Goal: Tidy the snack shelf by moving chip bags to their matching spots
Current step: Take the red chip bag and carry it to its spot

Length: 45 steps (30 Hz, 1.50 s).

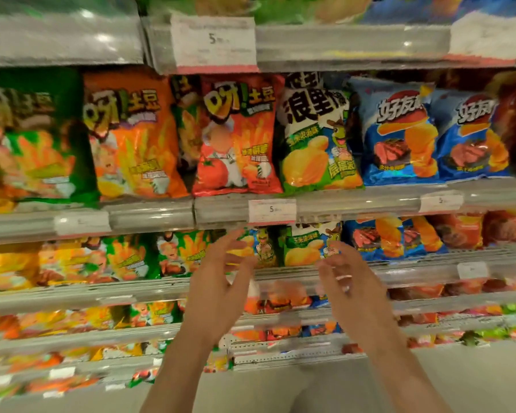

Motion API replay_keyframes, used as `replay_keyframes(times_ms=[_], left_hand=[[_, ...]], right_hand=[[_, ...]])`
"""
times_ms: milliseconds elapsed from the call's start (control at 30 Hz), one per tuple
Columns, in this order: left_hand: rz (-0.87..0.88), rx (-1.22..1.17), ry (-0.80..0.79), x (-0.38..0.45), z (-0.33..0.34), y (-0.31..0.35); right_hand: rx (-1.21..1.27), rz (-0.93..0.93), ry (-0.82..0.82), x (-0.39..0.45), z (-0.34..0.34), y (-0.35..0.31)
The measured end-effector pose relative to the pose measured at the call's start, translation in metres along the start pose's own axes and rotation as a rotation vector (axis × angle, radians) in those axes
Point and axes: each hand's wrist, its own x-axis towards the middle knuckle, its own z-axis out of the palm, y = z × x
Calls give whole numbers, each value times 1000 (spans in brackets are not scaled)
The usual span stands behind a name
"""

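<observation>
- While both arms reach up from six o'clock, the left hand (218, 281) and right hand (344, 277) hang apart with fingers loosely spread, holding nothing.
- Between them, toward twelve o'clock, a green chip bag (306, 248) stands on the lower shelf (414, 268).
- Above it, at twelve o'clock, a red chip bag (239, 135) stands just beside a matching green bag (316, 138).

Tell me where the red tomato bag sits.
Head view, middle shelf, centre-left: the red tomato bag stands between the orange bag and the green-and-white bag.
</observation>
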Motion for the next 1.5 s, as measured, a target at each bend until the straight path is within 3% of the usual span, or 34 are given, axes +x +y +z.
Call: replay_keyframes(times_ms=[267,500,667,800,1133,1500], left_hand=[[121,102,184,46,-50,33],[229,323,251,115,-40,56],[94,287,209,144,-26,48],[27,237,164,151,-26,43],[197,175,306,150,-29,63],[52,-74,246,75,-25,63]], right_hand=[[-68,-240,1,54,7,-66],[-221,-380,-10,120,11,-110],[-251,-385,-53,141,26,-125],[-166,-323,-97,149,36,-130],[152,-323,-16,155,21,-131],[433,-282,-121,98,9,-106]])
